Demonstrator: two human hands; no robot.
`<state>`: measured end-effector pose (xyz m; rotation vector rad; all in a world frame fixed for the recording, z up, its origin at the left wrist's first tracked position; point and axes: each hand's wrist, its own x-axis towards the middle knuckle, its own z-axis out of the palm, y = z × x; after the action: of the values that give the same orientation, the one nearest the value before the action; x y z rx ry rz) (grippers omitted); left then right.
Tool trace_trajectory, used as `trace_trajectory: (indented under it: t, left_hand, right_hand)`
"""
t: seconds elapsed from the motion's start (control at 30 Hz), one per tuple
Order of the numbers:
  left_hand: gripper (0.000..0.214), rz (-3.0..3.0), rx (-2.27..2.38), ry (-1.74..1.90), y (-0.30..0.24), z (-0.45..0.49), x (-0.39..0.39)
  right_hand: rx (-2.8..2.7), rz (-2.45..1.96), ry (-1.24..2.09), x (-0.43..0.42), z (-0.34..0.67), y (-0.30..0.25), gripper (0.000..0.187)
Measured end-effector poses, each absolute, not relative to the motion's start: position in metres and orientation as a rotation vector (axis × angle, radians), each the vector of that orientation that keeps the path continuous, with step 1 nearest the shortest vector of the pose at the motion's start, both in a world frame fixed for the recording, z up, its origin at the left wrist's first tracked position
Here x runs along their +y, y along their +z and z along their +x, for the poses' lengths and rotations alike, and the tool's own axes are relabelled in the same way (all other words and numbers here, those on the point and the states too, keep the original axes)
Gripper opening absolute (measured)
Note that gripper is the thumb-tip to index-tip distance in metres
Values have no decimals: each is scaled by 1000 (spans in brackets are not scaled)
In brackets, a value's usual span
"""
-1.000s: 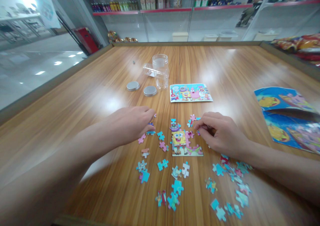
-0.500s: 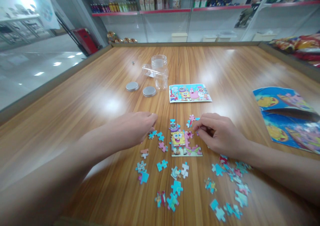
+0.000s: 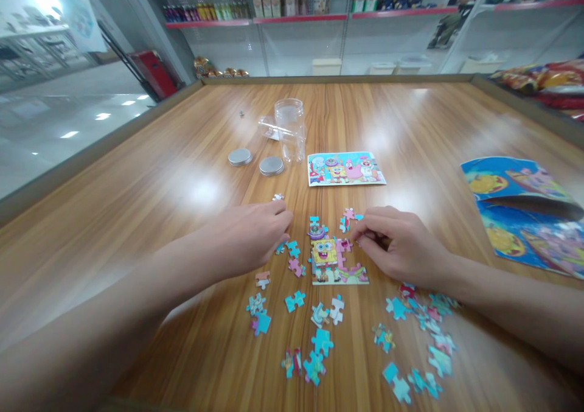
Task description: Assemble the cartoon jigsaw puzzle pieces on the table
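A partly joined cartoon puzzle (image 3: 335, 260) lies on the wooden table (image 3: 159, 174) between my hands. My right hand (image 3: 401, 244) rests at its right edge, fingers pinched together on a small puzzle piece. My left hand (image 3: 249, 235) lies palm down just left of it, fingers curled over loose pieces (image 3: 292, 251); what it holds, if anything, is hidden. Several loose teal and pink pieces (image 3: 319, 339) are scattered nearer to me, and a single piece (image 3: 278, 197) sits beyond my left hand.
A printed reference picture (image 3: 345, 168) lies beyond the puzzle. Behind it stand a clear plastic jar (image 3: 292, 129) and two metal lids (image 3: 255, 161). Colourful printed sheets (image 3: 524, 211) lie at the right. Shelves with goods line the back wall.
My left hand has slid right, toward the joined puzzle, uncovering a piece beyond it. My right hand has barely moved.
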<state>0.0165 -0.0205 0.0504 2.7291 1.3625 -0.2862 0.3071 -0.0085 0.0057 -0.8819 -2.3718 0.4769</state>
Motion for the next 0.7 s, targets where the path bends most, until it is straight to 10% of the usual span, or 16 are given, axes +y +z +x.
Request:
trace_trajectory:
  t: [0.7]
  left_hand:
    - [17, 2643, 1000, -160, 58, 28, -28]
  right_hand:
    - [-2401, -874, 494, -9, 307, 7, 18]
